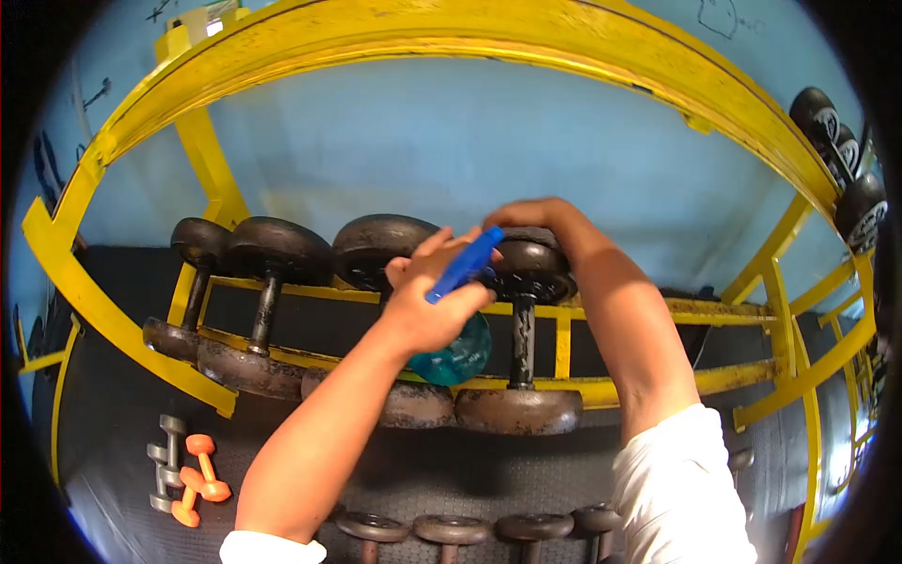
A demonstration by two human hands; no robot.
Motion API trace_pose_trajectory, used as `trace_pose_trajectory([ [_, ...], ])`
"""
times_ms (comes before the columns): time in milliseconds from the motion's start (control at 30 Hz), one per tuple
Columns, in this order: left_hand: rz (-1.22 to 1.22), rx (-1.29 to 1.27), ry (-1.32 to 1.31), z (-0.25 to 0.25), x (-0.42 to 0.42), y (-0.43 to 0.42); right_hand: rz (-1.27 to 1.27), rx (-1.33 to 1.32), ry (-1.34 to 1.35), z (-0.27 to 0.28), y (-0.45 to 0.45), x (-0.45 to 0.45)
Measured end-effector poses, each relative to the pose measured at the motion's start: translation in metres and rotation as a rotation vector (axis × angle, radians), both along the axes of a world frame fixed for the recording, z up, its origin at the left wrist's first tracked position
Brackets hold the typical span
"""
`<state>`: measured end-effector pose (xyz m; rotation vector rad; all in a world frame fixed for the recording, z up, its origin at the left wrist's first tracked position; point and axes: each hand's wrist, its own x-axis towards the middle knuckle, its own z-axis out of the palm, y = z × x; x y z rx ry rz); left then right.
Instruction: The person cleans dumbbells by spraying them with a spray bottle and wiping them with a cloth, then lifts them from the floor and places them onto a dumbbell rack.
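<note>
Gripping a spray bottle (458, 355), the left hand (428, 299) curls

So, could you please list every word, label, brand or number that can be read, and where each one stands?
No text can be read.
Dumbbells at the far right: white markings, too small and blurred.
Blue wall: dark drawn lines, no clear word.
Spray bottle: no readable label.

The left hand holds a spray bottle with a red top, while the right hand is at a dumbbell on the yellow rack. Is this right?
Not quite: the head view shows the left hand holding a spray bottle with a blue top, not red. The rest stands.
</note>
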<state>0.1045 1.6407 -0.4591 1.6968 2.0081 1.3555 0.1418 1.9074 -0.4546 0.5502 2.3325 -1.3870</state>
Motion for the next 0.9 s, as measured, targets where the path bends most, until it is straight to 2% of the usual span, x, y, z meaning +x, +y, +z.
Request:
trace_pose_trajectory([
  [67,0.078,-0.053,0.017,0.010,0.013,-0.007,-0.117,0.216,0.003,-0.019,0.022,0.022],
  [133,0.044,-0.012,-0.009,0.003,0.007,-0.007,-0.151,0.000,0.090,-0.025,0.032,0.055],
  [167,0.011,0.029,-0.019,0.002,0.003,-0.008,-0.145,0.002,0.087,-0.024,0.030,0.065],
  [233,0.020,0.047,0.025,0.003,0.005,-0.012,-0.303,0.090,0.305,-0.008,0.000,0.093],
  [267,0.027,0.071,0.067,0.004,0.006,-0.014,-0.300,0.096,0.302,-0.032,-0.007,0.104],
  [300,0.027,0.082,0.060,0.006,0.006,-0.015,-0.414,0.489,0.618,-0.067,-0.010,0.119],
  [367,-0.045,0.105,0.109,0.007,0.010,-0.016,-0.497,0.906,0.927,-0.079,-0.032,0.135],
  [433,-0.064,0.093,0.100,0.011,0.013,-0.015,-1.050,0.521,0.966,-0.063,-0.096,0.143],
  [467,-0.089,0.111,0.084,0.011,0.013,-0.014,-1.061,0.516,0.960,-0.070,-0.109,0.154],
  [533,-0.126,0.134,0.053,0.011,0.014,-0.014,-1.019,0.058,0.810,-0.077,-0.135,0.174],
  [567,-0.119,0.174,0.031,0.009,0.015,-0.013,-0.980,-0.286,0.702,-0.068,-0.147,0.172],
  [633,-0.133,0.170,0.029,0.004,0.013,-0.010,-1.057,-0.462,0.685,-0.066,-0.138,0.157],
  [667,-0.130,0.182,0.031,0.003,0.013,-0.011,-1.050,-0.453,0.691,-0.067,-0.131,0.154],
  [733,-0.038,0.237,0.171,0.003,0.016,-0.012,-0.816,-0.899,0.528,-0.070,-0.117,0.150],
  [767,-0.036,0.255,0.170,0.000,0.015,-0.011,-0.811,-0.881,0.534,-0.074,-0.121,0.154],
  [833,-0.091,0.206,0.069,-0.003,0.012,-0.005,-0.883,-0.409,0.398,-0.087,-0.135,0.170],
  [900,-0.073,0.185,0.048,0.001,0.011,-0.007,-0.821,-0.432,0.371,-0.087,-0.122,0.180],
])
